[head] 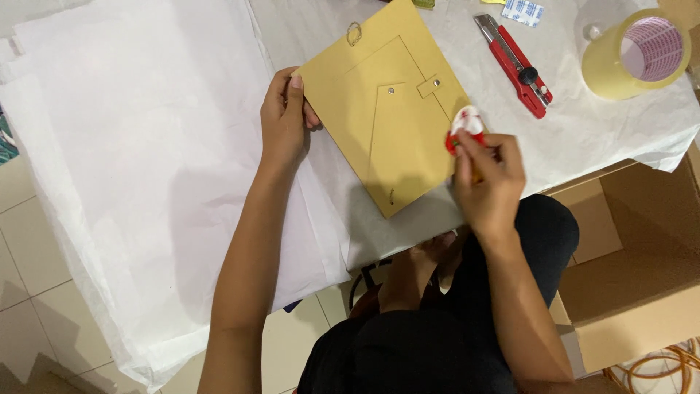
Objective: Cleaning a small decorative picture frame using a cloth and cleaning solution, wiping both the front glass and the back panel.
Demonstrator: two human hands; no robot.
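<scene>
I look down on the back of a picture frame [386, 109], a tan board with its fold-out stand lying flat, and I take this frame as my landmark. It lies tilted on white paper [146, 146] that covers the tabletop. My left hand [286, 120] grips the left edge of the frame, thumb on top of the board and the fingers curled under it. My right hand [487, 175] is at the right edge of the frame, the fingers pressed together in a pinch on a small red and white piece [465, 125], which touches the board near its lower right side; I cannot tell exactly what this piece is.

To the upper right of the frame a red utility knife [515, 64] lies on the paper, and further right of it stands a roll of clear tape [638, 52]. Below and right of the frame an open cardboard box [642, 277] is on the floor.

As I judge it, the work is at an early point: the frame is face down on the paper, but the paper is not yet folded around it, and no tape is on it
</scene>
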